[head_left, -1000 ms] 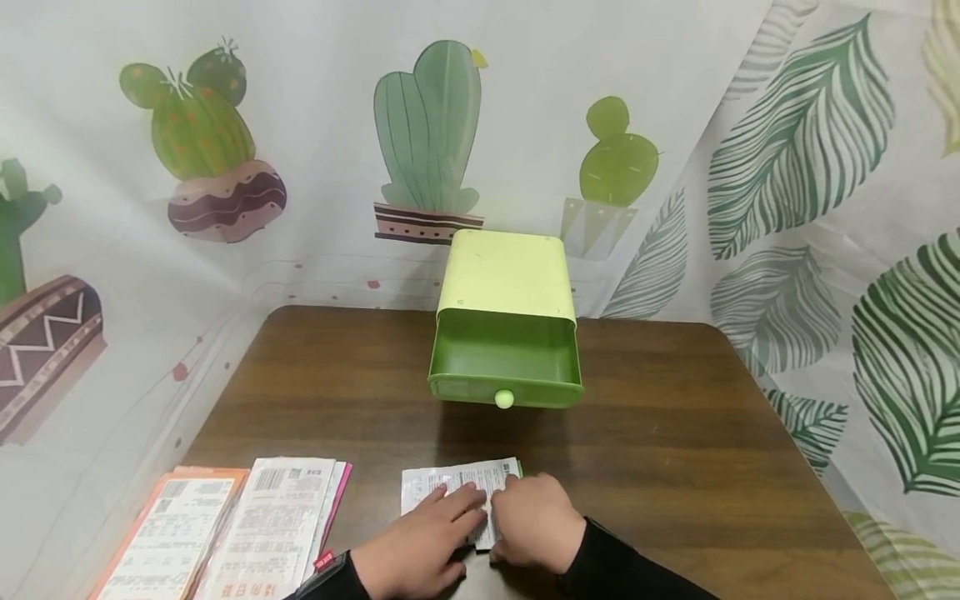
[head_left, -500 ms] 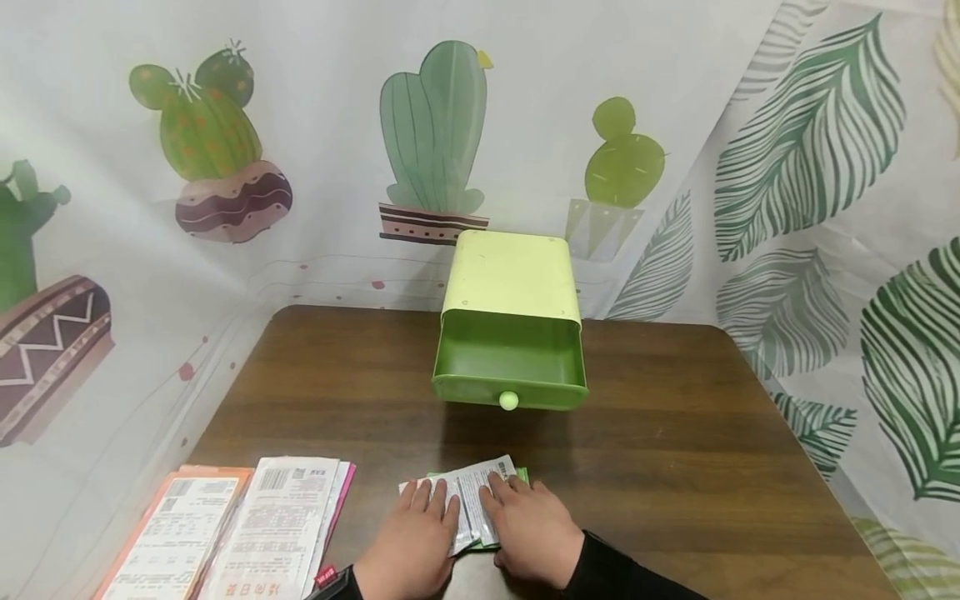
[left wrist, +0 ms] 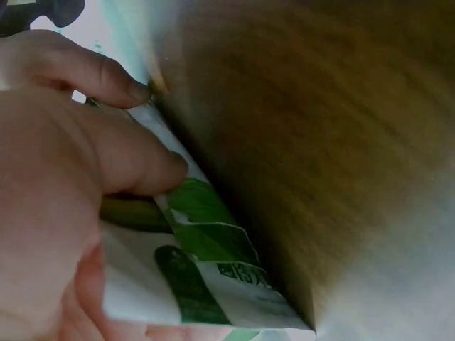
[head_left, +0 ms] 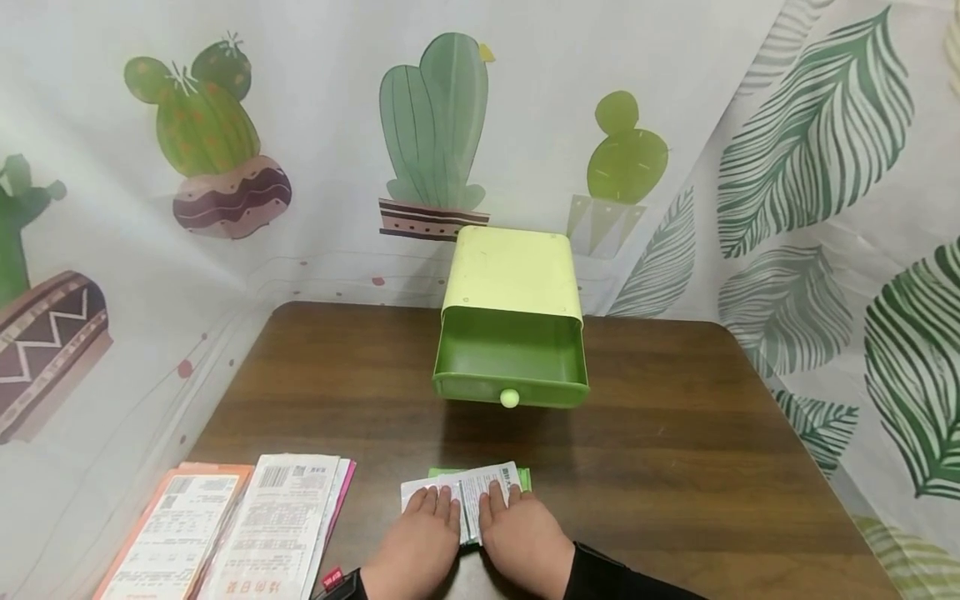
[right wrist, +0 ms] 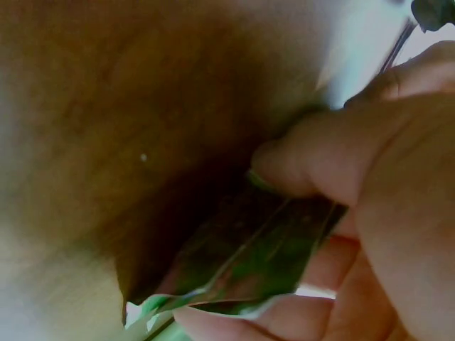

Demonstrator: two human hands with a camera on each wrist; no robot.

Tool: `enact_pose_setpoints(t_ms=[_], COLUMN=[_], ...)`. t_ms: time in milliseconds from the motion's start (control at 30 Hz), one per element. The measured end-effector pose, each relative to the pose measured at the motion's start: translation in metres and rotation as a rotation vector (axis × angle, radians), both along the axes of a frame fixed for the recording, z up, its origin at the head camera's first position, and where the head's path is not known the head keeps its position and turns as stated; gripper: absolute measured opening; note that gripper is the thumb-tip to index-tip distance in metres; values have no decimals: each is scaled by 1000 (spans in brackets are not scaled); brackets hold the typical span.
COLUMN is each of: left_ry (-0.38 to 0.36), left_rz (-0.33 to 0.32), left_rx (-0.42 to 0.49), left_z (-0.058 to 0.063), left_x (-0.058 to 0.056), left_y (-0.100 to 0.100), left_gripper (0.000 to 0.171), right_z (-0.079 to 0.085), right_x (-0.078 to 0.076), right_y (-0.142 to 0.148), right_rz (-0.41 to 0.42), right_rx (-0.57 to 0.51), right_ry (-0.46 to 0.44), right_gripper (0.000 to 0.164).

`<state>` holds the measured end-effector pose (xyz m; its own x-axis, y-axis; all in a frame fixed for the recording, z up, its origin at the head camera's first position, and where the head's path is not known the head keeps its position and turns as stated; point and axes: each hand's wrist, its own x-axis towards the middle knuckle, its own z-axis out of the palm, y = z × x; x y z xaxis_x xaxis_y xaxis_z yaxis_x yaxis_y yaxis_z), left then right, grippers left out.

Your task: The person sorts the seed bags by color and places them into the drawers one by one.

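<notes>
A small pile of flat white-and-green printed packets (head_left: 491, 482) lies between my hands at the table's near side, a green edge (head_left: 525, 478) showing behind the white top one. My left hand (head_left: 420, 533) holds the pile's left part, fingers over the top. In the left wrist view, its thumb (left wrist: 142, 167) presses the edge of the packets (left wrist: 210, 245) opposite the fingers. My right hand (head_left: 527, 537) holds the right part the same way. The right wrist view shows the right thumb (right wrist: 302, 160) at the near edge of the shadowed packets (right wrist: 249, 263), fingers behind them.
A pale yellow-green box (head_left: 513, 271) stands at the back, its green drawer (head_left: 472, 387) pulled out, with a round knob (head_left: 509, 398). Printed paper booklets (head_left: 270, 517) and an orange-edged stack (head_left: 168, 525) lie at the left. A patterned cloth (head_left: 330, 125) hangs behind the wooden table (head_left: 675, 467).
The right fingers, bent at the packets a second ago, now lie stretched over them. Both hands have come closer together, and the packets have shifted slightly, with more green showing behind.
</notes>
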<state>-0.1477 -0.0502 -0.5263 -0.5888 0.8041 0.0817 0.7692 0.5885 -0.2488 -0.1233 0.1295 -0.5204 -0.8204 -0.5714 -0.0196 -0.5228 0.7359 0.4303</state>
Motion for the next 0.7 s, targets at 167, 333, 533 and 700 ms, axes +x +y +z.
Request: enact_pose_setpoints(t_ms=[167,333,533,700], left_ry=[19,-31,-117,-132], left_rz=[-11,-21,-26,-17], left_rx=[5,26,51,57], left_z=[3,5,7,8], left_x=[0,-3,-3,-3], left_y=[0,-1,-7,-9], left_gripper=[28,26,36,36], right_z=[-3,-5,0,8], right_x=[4,8,10,9], right_y=[1,2,5,5], right_rz=[64,70,15,6], right_rx=[-19,-97,-153,-146], right_ry=[113,162,35,-82], right_gripper=[30,24,21,27])
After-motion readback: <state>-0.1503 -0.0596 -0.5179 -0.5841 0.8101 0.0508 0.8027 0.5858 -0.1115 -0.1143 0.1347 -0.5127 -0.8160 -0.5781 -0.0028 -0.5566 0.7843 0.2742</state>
